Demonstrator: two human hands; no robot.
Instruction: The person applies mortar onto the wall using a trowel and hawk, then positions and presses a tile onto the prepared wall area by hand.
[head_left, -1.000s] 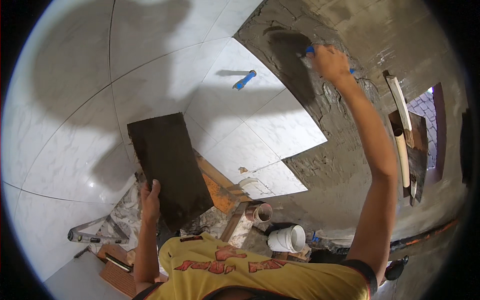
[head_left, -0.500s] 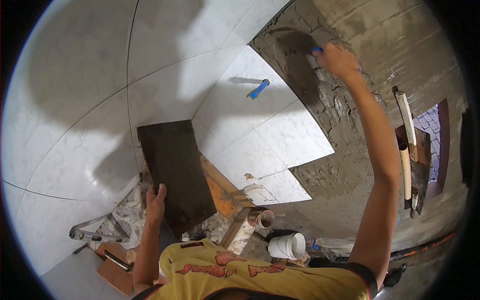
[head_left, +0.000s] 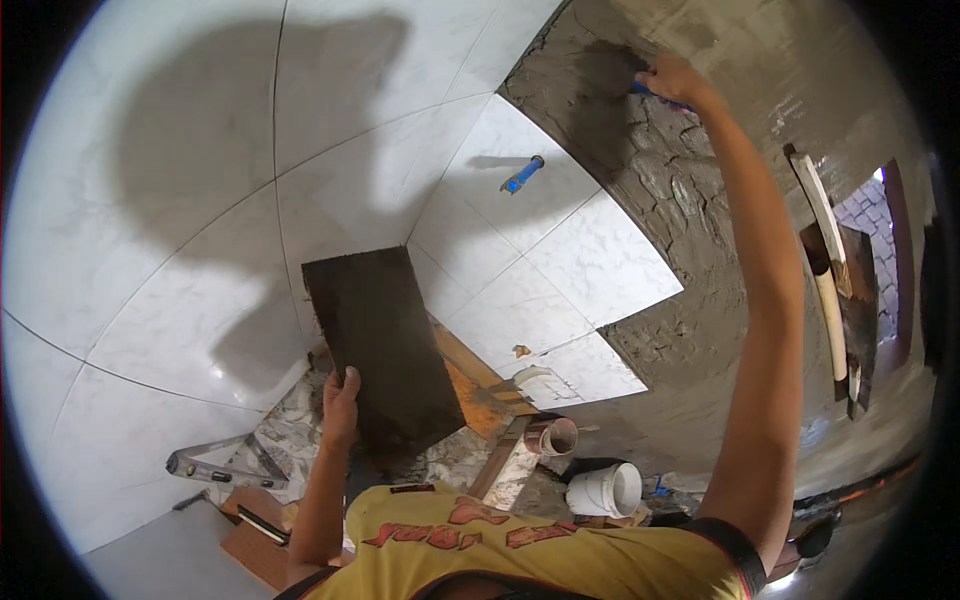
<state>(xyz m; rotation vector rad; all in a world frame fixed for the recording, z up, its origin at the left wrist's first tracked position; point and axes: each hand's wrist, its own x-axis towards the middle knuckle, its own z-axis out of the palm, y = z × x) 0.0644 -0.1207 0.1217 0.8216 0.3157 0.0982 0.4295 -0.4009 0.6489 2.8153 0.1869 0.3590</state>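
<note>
My left hand (head_left: 341, 405) grips the long edge of a dark brown rectangular board (head_left: 385, 345), its thumb lying over the near face. The board is tilted, low beside the white wall tiles. My right arm reaches far up, and my right hand (head_left: 675, 80) is closed round the blue handle of a trowel (head_left: 660, 92); the blade is mostly out of sight in shadow. It is at the wet grey mortar (head_left: 675, 190) on the wall, right of the white tiles (head_left: 610, 255). A blue pipe stub (head_left: 522, 175) sticks out from those tiles.
A white bucket (head_left: 590, 490) and a smaller brownish pot (head_left: 551, 437) stand below. At the lower left lies an angled metal frame (head_left: 225, 466), near a reddish-brown piece (head_left: 252, 550). Wooden strips (head_left: 826, 230) cross a wall opening at the right.
My right hand has moved slightly up the mortar with the trowel. The view has shifted a little, so tiles and board sit further right. My left hand keeps its hold.
</note>
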